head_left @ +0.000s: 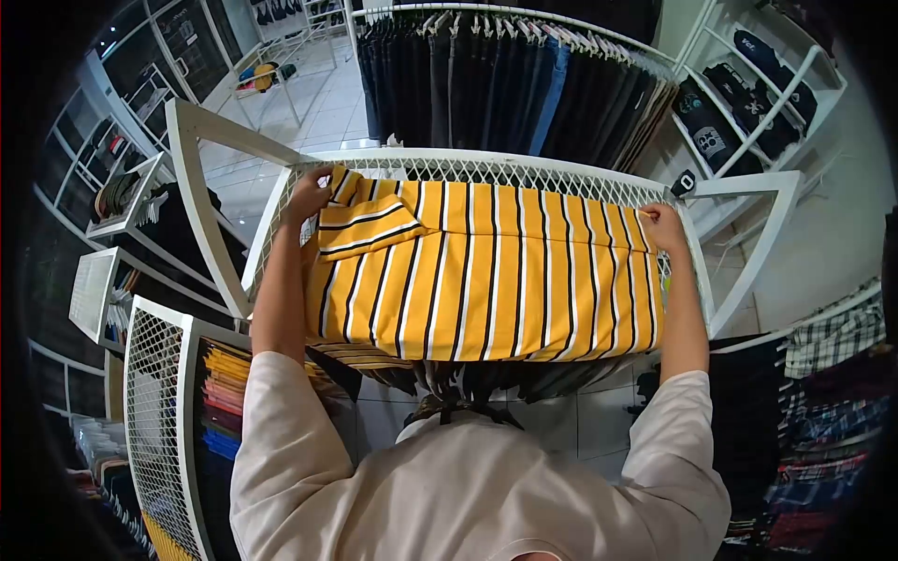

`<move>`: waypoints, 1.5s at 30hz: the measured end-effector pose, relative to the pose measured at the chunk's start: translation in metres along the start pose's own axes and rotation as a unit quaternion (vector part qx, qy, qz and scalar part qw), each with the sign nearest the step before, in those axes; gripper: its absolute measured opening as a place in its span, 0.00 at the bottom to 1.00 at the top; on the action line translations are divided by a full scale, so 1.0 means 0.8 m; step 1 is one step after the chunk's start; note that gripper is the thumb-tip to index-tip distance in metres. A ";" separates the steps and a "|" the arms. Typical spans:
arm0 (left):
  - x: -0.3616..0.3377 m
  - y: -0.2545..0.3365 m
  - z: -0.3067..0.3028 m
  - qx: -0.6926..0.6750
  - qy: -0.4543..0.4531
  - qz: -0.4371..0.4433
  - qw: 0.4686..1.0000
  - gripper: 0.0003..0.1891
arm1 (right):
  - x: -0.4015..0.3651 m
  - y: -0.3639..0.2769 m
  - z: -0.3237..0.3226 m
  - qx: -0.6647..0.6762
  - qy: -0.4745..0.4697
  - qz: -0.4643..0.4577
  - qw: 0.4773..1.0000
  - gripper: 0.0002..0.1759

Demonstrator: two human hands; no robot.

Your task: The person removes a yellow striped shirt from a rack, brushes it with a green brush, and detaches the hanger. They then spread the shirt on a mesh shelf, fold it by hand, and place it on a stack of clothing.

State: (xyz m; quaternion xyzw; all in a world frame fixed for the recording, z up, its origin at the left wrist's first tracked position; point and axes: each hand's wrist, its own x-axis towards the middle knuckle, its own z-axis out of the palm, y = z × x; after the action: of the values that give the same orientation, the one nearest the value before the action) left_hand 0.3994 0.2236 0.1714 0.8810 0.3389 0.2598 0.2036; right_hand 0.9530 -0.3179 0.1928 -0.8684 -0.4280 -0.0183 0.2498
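Note:
A yellow shirt [486, 271] with black and white stripes lies spread across a white wire-mesh rack top [580, 175]. Its far part is folded over, leaving a crease along its width, and a sleeve [369, 227] lies folded inward at the left. My left hand [311, 194] grips the fabric at the far left corner, fingers closed on it. At the far right corner, my right hand [664, 227] pinches the shirt's edge between thumb and fingers. The near edge of the shirt hangs over the front of the rack.
Dark trousers and jeans [505, 84] hang on a rail beyond the rack. Shelves with folded black shirts [748, 103] stand at the far right. White slanted frame bars [201, 206] rise at the rack's left end. Stacked coloured clothes [223, 393] sit at the near left.

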 end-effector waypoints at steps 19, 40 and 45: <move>0.011 0.018 -0.053 -0.070 0.084 0.017 0.994 0.25 | 0.049 -0.093 0.039 -0.067 0.146 0.089 0.983 0.22; -0.369 0.170 0.017 0.029 0.461 -0.176 0.869 0.29 | -0.328 -0.270 -0.010 0.075 0.119 -0.125 0.982 0.11; -0.402 0.139 0.046 -0.392 0.318 -0.282 0.816 0.30 | -0.347 -0.261 0.006 -0.001 0.105 -0.221 0.970 0.21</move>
State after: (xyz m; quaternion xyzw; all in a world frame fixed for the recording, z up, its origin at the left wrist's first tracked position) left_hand 0.2713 -0.0859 0.0996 0.4608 0.4881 0.5671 0.4772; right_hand 0.6191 -0.4130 0.2079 -0.7460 -0.5804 -0.1645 0.2819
